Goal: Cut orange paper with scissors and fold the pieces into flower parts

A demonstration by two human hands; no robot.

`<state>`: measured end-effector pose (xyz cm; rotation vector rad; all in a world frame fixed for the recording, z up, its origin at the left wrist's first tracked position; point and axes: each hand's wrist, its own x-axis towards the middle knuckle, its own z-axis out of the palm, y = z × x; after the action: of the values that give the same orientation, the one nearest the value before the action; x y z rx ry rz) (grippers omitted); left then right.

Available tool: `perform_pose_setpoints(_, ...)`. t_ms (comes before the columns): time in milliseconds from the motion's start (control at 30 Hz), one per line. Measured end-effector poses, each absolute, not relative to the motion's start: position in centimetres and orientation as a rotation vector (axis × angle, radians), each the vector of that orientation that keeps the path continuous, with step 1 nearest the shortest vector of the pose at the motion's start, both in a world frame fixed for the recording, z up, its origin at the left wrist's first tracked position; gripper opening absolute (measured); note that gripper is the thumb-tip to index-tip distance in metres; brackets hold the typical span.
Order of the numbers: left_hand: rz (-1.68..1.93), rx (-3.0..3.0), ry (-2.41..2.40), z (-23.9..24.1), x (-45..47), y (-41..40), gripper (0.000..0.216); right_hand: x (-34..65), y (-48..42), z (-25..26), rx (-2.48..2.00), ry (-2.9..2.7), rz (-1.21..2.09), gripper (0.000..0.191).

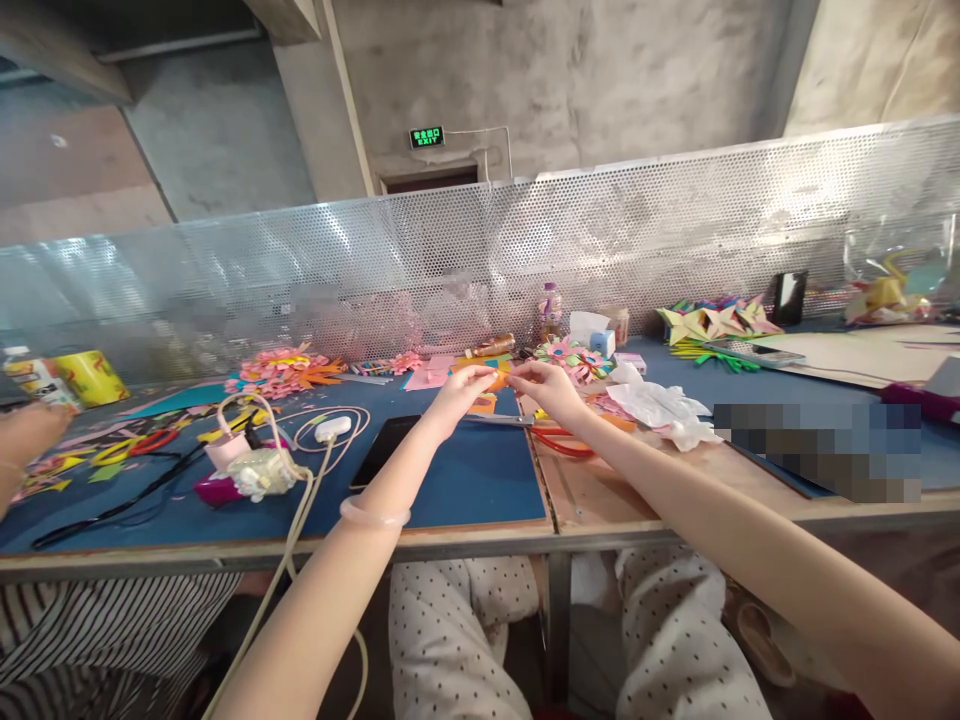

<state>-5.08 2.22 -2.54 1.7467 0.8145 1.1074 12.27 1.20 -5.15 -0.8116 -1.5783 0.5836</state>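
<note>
Both my hands meet above the blue table mat, pinching a small orange piece of paper between them. My left hand, with a pale bangle on the wrist, grips its left side. On the other side, my right hand has its thumb and fingers closed on the paper. Just below lie scissors with red-orange handles and another orange paper piece. Pink paper sheets are beyond my left hand. The exact shape of the held paper is partly hidden by my fingers.
A dark phone and a power adapter with cables lie left. Pink paper flowers are piled behind them. Crumpled white tissue and a bottle stand out rightward. Another person's hand is at far left. A perforated metal screen backs the table.
</note>
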Motion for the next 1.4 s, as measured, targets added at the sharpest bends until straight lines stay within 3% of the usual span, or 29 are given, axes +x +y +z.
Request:
perform_pose_setpoints(400,1.288,1.873,0.866,-2.11,-5.00,1.58,0.024,11.60,0.83,-5.00,-0.727,-1.523,0.638,0.030)
perform_pose_setpoints(1400,1.294,1.802,0.797,-2.20,-5.05,1.63,0.023,11.26,0.68,-4.88,-0.681,-1.485,0.669,0.031)
